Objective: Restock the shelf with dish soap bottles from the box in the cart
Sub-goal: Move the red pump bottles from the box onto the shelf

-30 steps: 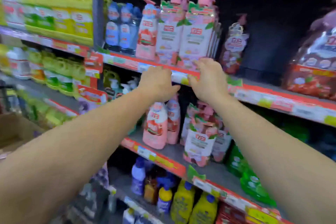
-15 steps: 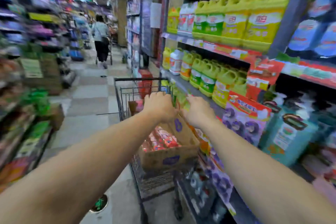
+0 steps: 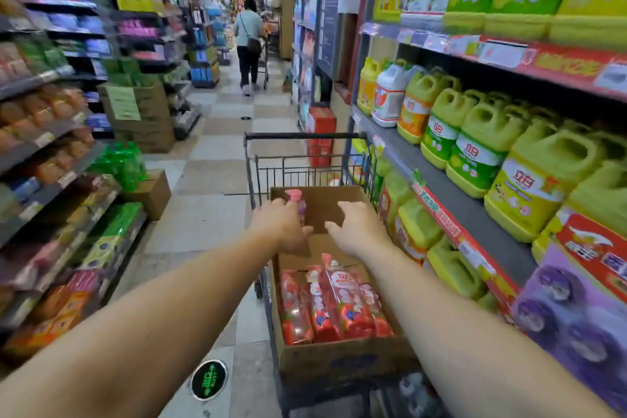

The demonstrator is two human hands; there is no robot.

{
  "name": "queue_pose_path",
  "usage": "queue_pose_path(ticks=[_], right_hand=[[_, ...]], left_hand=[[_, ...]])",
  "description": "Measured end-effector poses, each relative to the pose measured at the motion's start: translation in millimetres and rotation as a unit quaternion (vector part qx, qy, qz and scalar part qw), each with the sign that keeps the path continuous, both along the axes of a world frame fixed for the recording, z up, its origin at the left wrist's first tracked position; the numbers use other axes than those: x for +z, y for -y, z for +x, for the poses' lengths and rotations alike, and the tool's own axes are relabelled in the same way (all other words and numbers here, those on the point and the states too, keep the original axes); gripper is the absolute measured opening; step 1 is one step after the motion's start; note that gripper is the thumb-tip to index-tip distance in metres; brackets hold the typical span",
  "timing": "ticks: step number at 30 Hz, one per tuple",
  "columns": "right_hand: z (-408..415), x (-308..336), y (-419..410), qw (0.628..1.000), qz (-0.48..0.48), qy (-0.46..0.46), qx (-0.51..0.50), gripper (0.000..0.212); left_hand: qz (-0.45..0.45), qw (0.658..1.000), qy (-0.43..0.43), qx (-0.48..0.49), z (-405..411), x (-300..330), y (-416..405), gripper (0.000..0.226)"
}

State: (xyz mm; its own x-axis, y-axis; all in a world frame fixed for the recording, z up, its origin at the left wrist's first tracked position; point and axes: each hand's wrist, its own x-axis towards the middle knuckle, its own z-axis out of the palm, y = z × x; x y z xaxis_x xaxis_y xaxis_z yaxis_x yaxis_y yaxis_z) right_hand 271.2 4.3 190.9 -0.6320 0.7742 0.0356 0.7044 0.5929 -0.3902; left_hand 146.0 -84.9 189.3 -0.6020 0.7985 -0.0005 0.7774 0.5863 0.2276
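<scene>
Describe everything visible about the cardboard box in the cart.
The cardboard box is brown, open-topped, and sits in the wire shopping cart. Faint blue print marks its near wall. Red and pink dish soap bottles lie packed in its near half; the far half looks mostly bare. The left hand is at a pink pump-top bottle at the far end; the right hand hovers open above.

Supermarket aisle — checkered tile floor [image 3: 217, 149] with a round green floor marker [image 3: 208, 379]. Stocked shelving [image 3: 51, 132] on both sides; stacked cardboard cartons [image 3: 139, 119] left — a shopper [image 3: 248, 44] stands far down the aisle.
</scene>
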Motion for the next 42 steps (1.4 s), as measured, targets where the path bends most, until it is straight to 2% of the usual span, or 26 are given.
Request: queue_pose_path(ticks=[4, 10, 20, 22, 26, 29, 31, 35, 38, 42], right_hand=[[-24.0, -27.0, -52.6, 0.999, -0.030, 0.024, -0.003, 0.058], [-64.2, -71.9, -100.2, 0.995, -0.087, 0.052, 0.011, 0.059], [-165.4, -144.0, -177.6, 0.986, -0.123, 0.111, -0.026, 0.060], [-191.6, -163.0, -192.7, 0.983, -0.131, 0.127, -0.027, 0.062], [-243.2, -207.1, -227.6, 0.976, -0.158, 0.146, -0.027, 0.075], [-270.9, -239.6, -251.8, 0.974, -0.195, 0.115, -0.019, 0.095], [-284.5, -261.1, -265.8, 0.972, -0.219, 0.089, 0.004, 0.101], [-297.6, -298.8, -279.6, 0.954, -0.299, -0.016, 0.023, 0.086], [-298.9, -304.1, -278.3, 0.935, -0.338, -0.102, 0.016, 0.076], [-290.1, -299.0, -275.7, 0.933, -0.336, -0.133, 0.002, 0.067]], left_hand=[[-0.026, 0.997, 0.065, 0.032, -29.4, -33.8, -31.7, 0.053], [-0.016, 0.985, 0.162, 0.059, -67.4, -84.0, -71.7, 0.070], [-0.077, 0.982, 0.174, 0.009, -152.4, -174.2, -157.9, 0.069], [-0.068, 0.974, 0.214, 0.032, -168.7, -192.8, -176.3, 0.072], [-0.027, 0.948, 0.295, 0.118, -191.0, -227.7, -206.5, 0.094], [-0.014, 0.917, 0.361, 0.171, -199.3, -250.4, -222.9, 0.099], [-0.009, 0.901, 0.390, 0.187, -204.1, -264.2, -229.8, 0.099], [-0.001, 0.880, 0.426, 0.210, -209.8, -287.9, -236.2, 0.097], [0.013, 0.866, 0.443, 0.232, -213.4, -296.2, -243.2, 0.096], [0.011, 0.847, 0.463, 0.260, -216.9, -299.1, -247.2, 0.104]])
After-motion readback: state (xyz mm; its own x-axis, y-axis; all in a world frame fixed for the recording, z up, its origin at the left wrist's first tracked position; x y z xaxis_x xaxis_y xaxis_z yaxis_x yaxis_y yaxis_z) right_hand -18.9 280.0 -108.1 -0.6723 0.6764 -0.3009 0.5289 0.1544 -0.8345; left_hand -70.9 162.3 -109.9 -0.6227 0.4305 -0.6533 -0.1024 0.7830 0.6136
